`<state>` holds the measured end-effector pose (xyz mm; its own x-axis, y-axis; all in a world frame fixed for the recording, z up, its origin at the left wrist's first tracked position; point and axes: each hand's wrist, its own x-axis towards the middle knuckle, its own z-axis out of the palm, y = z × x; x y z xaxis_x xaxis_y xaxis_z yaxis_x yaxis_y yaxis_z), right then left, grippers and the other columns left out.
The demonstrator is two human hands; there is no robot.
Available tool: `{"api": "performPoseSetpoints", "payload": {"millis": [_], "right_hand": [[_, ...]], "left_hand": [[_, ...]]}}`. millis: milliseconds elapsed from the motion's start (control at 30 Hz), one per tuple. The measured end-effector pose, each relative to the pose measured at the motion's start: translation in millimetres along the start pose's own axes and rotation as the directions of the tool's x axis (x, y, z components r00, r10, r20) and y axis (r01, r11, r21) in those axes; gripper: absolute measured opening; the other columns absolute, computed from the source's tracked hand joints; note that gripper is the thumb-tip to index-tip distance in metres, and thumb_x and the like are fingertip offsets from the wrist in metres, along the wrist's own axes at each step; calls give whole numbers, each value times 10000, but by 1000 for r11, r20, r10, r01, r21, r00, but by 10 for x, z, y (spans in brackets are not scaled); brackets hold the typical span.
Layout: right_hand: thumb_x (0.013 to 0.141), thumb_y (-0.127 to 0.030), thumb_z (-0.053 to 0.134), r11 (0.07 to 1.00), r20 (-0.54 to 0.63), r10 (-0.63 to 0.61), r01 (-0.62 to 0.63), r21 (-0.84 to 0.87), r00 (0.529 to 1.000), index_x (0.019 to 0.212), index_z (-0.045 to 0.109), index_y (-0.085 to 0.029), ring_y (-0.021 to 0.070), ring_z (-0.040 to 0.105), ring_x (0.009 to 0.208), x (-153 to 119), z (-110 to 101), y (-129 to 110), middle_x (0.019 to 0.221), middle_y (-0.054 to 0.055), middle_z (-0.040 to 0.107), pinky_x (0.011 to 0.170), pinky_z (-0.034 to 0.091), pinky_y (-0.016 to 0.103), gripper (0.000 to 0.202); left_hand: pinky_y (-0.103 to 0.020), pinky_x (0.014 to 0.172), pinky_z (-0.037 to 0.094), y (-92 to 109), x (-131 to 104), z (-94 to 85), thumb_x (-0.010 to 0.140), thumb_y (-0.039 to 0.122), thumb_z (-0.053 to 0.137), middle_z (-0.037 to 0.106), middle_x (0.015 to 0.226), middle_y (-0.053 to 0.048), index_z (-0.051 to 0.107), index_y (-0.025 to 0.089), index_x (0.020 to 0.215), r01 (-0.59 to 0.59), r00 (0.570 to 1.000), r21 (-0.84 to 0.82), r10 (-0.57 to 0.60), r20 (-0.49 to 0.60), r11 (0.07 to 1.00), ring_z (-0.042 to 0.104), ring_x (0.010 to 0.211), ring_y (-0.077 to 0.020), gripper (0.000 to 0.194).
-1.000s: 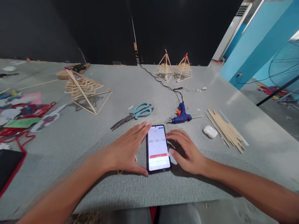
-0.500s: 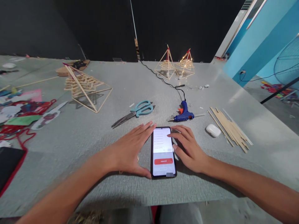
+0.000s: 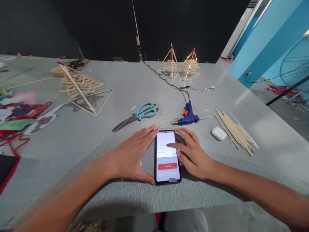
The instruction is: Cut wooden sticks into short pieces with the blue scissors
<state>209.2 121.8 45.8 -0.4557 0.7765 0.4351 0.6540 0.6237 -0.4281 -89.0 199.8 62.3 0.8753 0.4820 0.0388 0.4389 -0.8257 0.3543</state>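
A phone (image 3: 168, 174) with a lit screen and a red button on it lies flat on the grey table (image 3: 135, 199). My left hand (image 3: 131, 154) rests open along its left side, fingertips at the top left corner and thumb by the lower left edge. Over the right edge of the phone reaches my right hand (image 3: 196, 158), its fingers spread and the index finger over the upper part of the screen. Beyond the phone are scissors (image 3: 136, 116) with light blue handles and a blue glue gun (image 3: 189, 116).
Thin wooden sticks (image 3: 235, 130) and a white case (image 3: 218, 133) lie at the right. A stick frame (image 3: 83, 88) stands at the left, near craft scraps (image 3: 18, 124). Two stick pyramids (image 3: 171, 64) stand at the back, one with small lights. A black cord (image 3: 164, 78) crosses the table.
My right index finger has moved left, from the right edge of the phone to over its screen. The whole view has shifted slightly.
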Motion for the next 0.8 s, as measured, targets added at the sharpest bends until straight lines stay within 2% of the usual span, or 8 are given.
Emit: {"api": "performPoseSetpoints", "payload": {"millis": [200,300,433,533,633,733,800], "right_hand": [[959,-116,524,994,-127,-55,67,87,990,1101,787,-243,318,472,1439,4,-44,7,1511,107,591,1198,436,606,325],[887,-102,547,994,-138,-59,70,80,989,1025,818,-243,342,471,1437,-10,-36,14,1509,103,609,1175,446,624,335],[853,-98,565,996,-133,-48,58,72,990,981,838,-248,357,443,1475,-19,-23,19,1542,100,599,1191,420,642,336],[895,-111,552,996,-139,-35,46,81,990,1060,811,-255,332,462,1462,-6,-24,17,1539,91,600,1199,425,613,340],[968,-157,515,997,-141,54,-45,64,989,1316,681,-239,314,491,1425,7,-10,1,1499,115,622,1193,433,592,394],[1006,-220,498,987,-101,159,-162,-21,982,1480,501,-179,357,511,1358,1,25,-33,1366,158,677,1134,446,616,476],[1030,-255,485,983,-63,170,-174,-66,983,1502,449,-153,375,531,1287,-11,45,-56,1232,155,711,1085,453,615,484]], "left_hand": [[-686,1333,263,-3,-1,-7,705,781,877,72,1818,-234,-176,258,1728,12,1000,-4,-11,12,1000,195,1653,-491,1559],[-695,1328,267,-18,-11,5,704,791,873,81,1816,-239,-151,242,1736,7,1000,-5,-7,7,1000,200,1651,-496,1554],[-692,1327,275,-33,-14,14,675,857,864,96,1818,-227,-152,261,1739,0,1000,-6,0,-5,1000,218,1645,-501,1587],[-701,1317,292,-31,-9,3,660,909,838,98,1816,-234,-199,280,1725,1,1000,14,-1,8,1000,217,1645,-502,1614],[-713,1307,304,-27,-5,-8,668,929,816,105,1814,-240,-224,294,1715,-5,1000,27,4,16,1000,216,1645,-503,1606],[-725,1296,315,-29,-6,-9,673,954,787,111,1813,-241,-228,303,1713,-8,1000,30,7,14,1000,228,1640,-508,1593],[-726,1296,313,-32,-10,-6,681,963,771,108,1812,-243,-225,299,1715,-8,1000,30,7,11,1000,225,1639,-512,1583]]}}
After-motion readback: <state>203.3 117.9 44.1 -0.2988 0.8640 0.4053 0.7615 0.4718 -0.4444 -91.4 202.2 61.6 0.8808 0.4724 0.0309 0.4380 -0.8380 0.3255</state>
